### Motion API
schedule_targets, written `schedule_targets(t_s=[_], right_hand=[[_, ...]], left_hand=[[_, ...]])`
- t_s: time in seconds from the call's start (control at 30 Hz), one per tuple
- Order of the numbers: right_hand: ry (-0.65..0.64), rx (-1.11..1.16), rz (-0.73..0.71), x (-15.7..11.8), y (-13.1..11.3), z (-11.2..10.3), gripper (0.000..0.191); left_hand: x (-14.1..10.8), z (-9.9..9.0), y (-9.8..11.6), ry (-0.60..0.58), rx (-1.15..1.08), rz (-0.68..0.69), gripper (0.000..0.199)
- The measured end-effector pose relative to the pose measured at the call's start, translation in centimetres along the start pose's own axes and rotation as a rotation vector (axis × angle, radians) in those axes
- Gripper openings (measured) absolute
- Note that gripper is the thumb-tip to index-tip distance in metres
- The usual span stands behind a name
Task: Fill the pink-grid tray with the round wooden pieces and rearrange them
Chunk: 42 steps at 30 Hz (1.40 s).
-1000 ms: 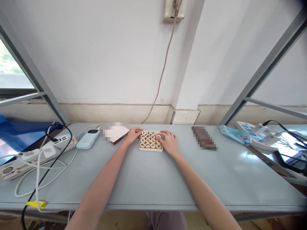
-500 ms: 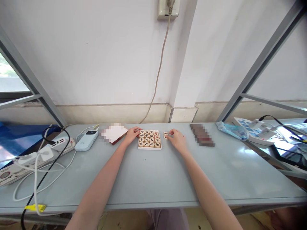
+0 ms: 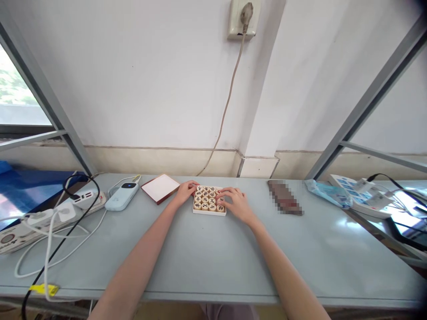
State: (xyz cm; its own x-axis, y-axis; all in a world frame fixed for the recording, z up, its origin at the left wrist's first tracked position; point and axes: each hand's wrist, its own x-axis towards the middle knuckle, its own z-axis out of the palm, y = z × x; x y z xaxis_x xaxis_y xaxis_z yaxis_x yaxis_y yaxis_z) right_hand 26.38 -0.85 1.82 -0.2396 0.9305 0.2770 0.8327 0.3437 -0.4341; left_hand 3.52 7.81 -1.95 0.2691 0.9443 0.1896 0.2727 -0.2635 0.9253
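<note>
1. Box [image 3: 209,213], shallow, white-walled: on the table [image 3: 207,258], straight ahead of the person and between the two hands; no clear long axis, its near side running roughly along the table's front edge.
2. Pieces [image 3: 205,200], round, pale wood, dark characters on top: set in the box in close rows, some covered at the right side, where a trace of red lettering shows.
3. Left hand [image 3: 185,194]: at the box's far left corner, fingers bent and seemingly touching the wall; whether they grip it cannot be told.
4. Right hand [image 3: 237,204]: the nearer to the pieces, entering from the right and arched over the right-hand column; thumb and forefinger look parted, but the view is too small to tell whether a piece is pinched between them.
5. Lid [image 3: 161,188], white inside with a dark red edge: flat on the table, beyond the left hand's outer side, apart from the box.
6. Dark flat object [image 3: 283,198], blurred: well to the right of the right hand.
7. Change from half a second ago: the right hand, then off the box's right side with pieces at its fingertips on the table, is now over the box; the left hand keeps its corner.
</note>
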Motion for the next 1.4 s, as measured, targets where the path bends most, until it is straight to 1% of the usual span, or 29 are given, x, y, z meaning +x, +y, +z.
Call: schedule_targets(t_s=[0.23,0.33,0.4,0.47,0.53,0.6,0.67,0.73,0.8,0.87,0.93,1.0,1.07,1.13,1.27,1.4], right_hand=[[0.031,0.121,0.027,0.2,0.4,-0.3,0.021],[0.101,0.23,0.078,0.5,1.3,-0.9,0.025],[0.095,0.294,0.089,0.4,2.1,-1.7,0.025],[0.018,0.272,0.07,0.0,2.9,-2.4,0.019],[-0.056,0.17,0.047,-0.3,3.4,-2.9,0.014],[-0.056,0.03,0.054,-0.6,3.5,-3.0,0.012],[-0.029,-0.081,0.07,-0.7,3.2,-3.0,0.014],[-0.025,-0.089,0.071,-0.6,2.5,-2.8,0.019],[-0.064,-0.014,0.031,-0.6,1.5,-2.8,0.023],[-0.133,0.04,-0.044,-0.6,0.4,-2.7,0.026],[-0.202,0.034,-0.114,-0.8,-0.7,-2.5,0.025],[-0.226,0.024,-0.126,-1.0,-1.4,-2.4,0.019],[-0.222,0.039,-0.111,-1.2,-1.6,-2.4,0.014],[-0.22,0.077,-0.102,-1.2,-1.5,-2.4,0.013],[-0.222,0.201,-0.09,-1.1,-1.2,-2.2,0.018],[-0.165,0.302,-0.062,-0.9,-0.9,-2.5,0.021]], left_hand=[[-0.1,-0.1,-0.1,0.001,0.04,0.018,0.027],[-0.2,-0.1,0.0,0.002,0.058,0.028,0.026],[-0.2,-0.1,0.1,0.006,0.059,0.039,0.025],[-0.2,-0.1,0.2,0.007,0.047,0.038,0.025],[-0.2,-0.1,0.3,0.0,0.036,0.024,0.025],[-0.2,0.0,0.3,0.001,0.037,0.017,0.025],[-0.2,0.0,0.2,0.004,0.039,0.017,0.025],[-0.2,0.0,0.2,0.007,0.035,0.013,0.025],[-0.2,0.0,0.2,0.008,0.037,0.009,0.026],[-0.2,0.0,0.2,0.008,0.033,0.021,0.027],[-0.1,0.1,0.2,0.007,0.02,0.034,0.028],[0.0,0.1,0.0,0.004,0.026,0.032,0.029],[0.0,0.1,0.0,0.001,0.041,0.03,0.03],[0.0,0.1,0.1,-0.001,0.047,0.031,0.03],[-0.2,0.0,0.4,-0.001,0.068,0.023,0.028],[-0.3,0.0,0.7,-0.007,0.07,0.015,0.029]])
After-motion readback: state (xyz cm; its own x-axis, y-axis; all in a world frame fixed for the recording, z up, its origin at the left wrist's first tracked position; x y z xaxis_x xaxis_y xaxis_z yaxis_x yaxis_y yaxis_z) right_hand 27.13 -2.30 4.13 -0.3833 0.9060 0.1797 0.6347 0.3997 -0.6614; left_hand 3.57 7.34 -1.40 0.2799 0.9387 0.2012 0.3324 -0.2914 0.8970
